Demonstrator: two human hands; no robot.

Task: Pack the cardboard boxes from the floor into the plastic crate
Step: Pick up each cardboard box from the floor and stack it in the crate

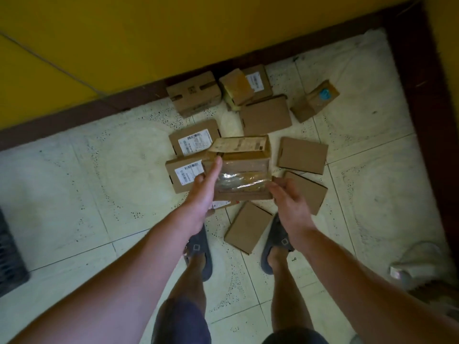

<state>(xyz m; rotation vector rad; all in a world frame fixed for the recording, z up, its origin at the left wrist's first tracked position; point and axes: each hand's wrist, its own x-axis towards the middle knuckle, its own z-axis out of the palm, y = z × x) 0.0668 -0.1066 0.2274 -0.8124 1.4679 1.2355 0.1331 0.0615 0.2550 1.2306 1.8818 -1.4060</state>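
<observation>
Both hands are flat and spread on the taped box (242,170) mid-frame, left hand (203,192) and right hand (288,194) pressing its sides, not pinching. It looks light and stiff, though that glossy tape may be slippery, so I'd grab bare cardboard edges. The crate (10,256) sits at the left edge.

A single head-worn wide-angle view is given, aimed steeply down from standing height at the tiled floor (74,194), with the yellow wall (173,33) ahead.
</observation>
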